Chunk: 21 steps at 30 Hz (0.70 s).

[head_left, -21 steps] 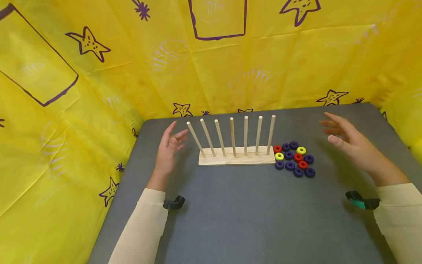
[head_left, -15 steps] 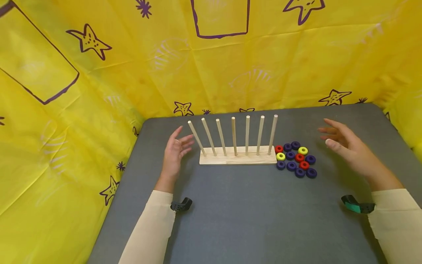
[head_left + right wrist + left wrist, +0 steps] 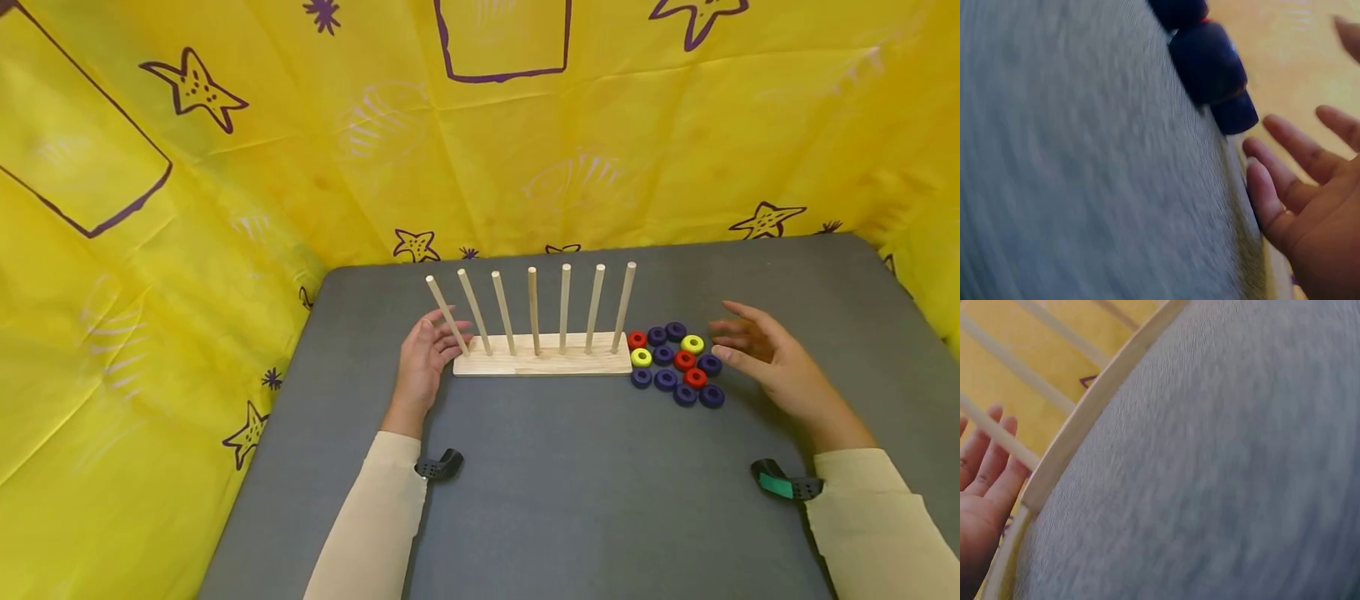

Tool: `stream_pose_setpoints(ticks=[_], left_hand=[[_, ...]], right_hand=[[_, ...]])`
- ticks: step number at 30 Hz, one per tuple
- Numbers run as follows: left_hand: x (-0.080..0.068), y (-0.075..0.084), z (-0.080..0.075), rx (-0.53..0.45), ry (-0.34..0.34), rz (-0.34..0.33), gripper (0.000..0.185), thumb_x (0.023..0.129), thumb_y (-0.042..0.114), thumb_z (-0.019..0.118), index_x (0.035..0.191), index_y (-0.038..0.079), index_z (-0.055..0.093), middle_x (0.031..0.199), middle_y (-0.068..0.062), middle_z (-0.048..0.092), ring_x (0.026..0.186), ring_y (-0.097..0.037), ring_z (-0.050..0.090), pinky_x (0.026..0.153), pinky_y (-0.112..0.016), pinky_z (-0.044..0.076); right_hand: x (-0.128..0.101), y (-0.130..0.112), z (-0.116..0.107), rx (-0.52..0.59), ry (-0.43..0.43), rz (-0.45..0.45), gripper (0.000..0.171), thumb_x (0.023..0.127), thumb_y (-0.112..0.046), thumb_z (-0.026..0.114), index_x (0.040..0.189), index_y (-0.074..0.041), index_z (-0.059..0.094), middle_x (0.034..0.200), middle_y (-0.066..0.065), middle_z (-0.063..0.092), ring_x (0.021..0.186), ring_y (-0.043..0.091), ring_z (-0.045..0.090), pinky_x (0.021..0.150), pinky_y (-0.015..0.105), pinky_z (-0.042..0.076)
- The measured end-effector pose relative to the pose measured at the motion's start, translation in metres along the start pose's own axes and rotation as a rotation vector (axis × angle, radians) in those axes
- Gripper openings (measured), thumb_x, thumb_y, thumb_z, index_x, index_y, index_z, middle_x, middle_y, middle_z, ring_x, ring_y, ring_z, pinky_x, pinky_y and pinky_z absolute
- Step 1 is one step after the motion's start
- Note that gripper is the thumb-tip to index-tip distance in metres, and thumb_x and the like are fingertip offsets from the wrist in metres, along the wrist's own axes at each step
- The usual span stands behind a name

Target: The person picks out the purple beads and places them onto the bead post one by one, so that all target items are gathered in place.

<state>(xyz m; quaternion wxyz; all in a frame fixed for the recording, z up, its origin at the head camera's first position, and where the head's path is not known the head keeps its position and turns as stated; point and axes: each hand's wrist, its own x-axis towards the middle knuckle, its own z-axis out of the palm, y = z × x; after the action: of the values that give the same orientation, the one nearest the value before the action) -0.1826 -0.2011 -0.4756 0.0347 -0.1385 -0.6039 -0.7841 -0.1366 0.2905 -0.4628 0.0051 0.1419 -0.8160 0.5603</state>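
Note:
A pale wooden rack (image 3: 543,365) stands on the table, with several upright dowels rising bare from its base. My left hand (image 3: 417,367) is at the rack's left end, its relaxed fingers reaching behind the leftmost dowel (image 3: 447,317); in the left wrist view that hand (image 3: 982,506) holds nothing. Beside the rack's right end lies a flat cluster of small rings: purple (image 3: 704,399), red (image 3: 688,382) and yellow (image 3: 634,361). Just right of the cluster is my right hand (image 3: 780,371), fingers loosely spread. In the right wrist view its palm (image 3: 1329,231) faces a purple ring (image 3: 1207,62), holding nothing.
A grey table (image 3: 562,483) stretches out in front of the rack. Yellow patterned cloth (image 3: 487,167) hangs behind the table and along both sides. Each wrist wears a dark band, the right one (image 3: 783,482) with a green patch.
My left hand has moved right and lower, up to the rack's left end. The right hand has come left and down toward the rings. Rack and rings stay where they were.

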Motion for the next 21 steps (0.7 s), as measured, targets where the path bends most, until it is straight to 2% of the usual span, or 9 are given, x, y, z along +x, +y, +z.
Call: stream_pose_setpoints(ticks=[4, 8, 11, 17, 21], left_hand=[[0.001, -0.006, 0.004, 0.016, -0.012, 0.013, 0.062, 0.103, 0.04, 0.039, 0.128, -0.016, 0.044, 0.108, -0.038, 0.055, 0.101, -0.058, 0.05, 0.089, -0.06, 0.041], [0.0, -0.012, 0.005, 0.074, 0.048, 0.007, 0.052, 0.102, 0.035, 0.045, 0.114, -0.014, 0.058, 0.102, -0.034, 0.06, 0.098, -0.045, 0.058, 0.089, -0.055, 0.044], [-0.001, -0.014, 0.006, 0.123, 0.074, -0.005, 0.044, 0.101, 0.029, 0.049, 0.107, -0.012, 0.063, 0.103, -0.03, 0.062, 0.098, -0.04, 0.062, 0.09, -0.051, 0.045], [-0.001, -0.013, 0.007, 0.151, 0.068, -0.018, 0.036, 0.103, 0.018, 0.047, 0.105, -0.014, 0.062, 0.104, -0.03, 0.062, 0.098, -0.04, 0.062, 0.091, -0.05, 0.045], [-0.003, -0.003, 0.012, 0.181, 0.055, -0.009, 0.037, 0.103, 0.016, 0.045, 0.104, -0.018, 0.059, 0.102, -0.033, 0.061, 0.098, -0.041, 0.061, 0.091, -0.052, 0.045]], right_hand=[[-0.002, 0.014, 0.004, -0.003, 0.036, 0.028, 0.062, 0.092, -0.002, 0.063, 0.147, -0.012, 0.036, 0.13, 0.021, 0.051, 0.108, 0.022, 0.053, 0.081, 0.014, 0.044], [-0.002, 0.022, 0.005, -0.067, 0.032, 0.033, 0.056, 0.088, -0.006, 0.069, 0.139, -0.007, 0.047, 0.125, 0.016, 0.055, 0.103, 0.02, 0.053, 0.079, 0.015, 0.042], [-0.002, 0.024, 0.006, -0.125, 0.02, 0.041, 0.047, 0.087, -0.009, 0.071, 0.132, -0.008, 0.054, 0.121, 0.012, 0.057, 0.1, 0.018, 0.052, 0.078, 0.014, 0.041], [-0.004, 0.023, 0.008, -0.218, 0.026, 0.128, 0.037, 0.087, -0.021, 0.072, 0.122, -0.013, 0.06, 0.117, 0.007, 0.059, 0.096, 0.012, 0.051, 0.074, 0.016, 0.039], [-0.005, 0.024, 0.009, -0.265, 0.033, 0.159, 0.038, 0.087, -0.028, 0.073, 0.12, -0.014, 0.061, 0.116, 0.007, 0.059, 0.093, 0.011, 0.051, 0.072, 0.018, 0.039]])
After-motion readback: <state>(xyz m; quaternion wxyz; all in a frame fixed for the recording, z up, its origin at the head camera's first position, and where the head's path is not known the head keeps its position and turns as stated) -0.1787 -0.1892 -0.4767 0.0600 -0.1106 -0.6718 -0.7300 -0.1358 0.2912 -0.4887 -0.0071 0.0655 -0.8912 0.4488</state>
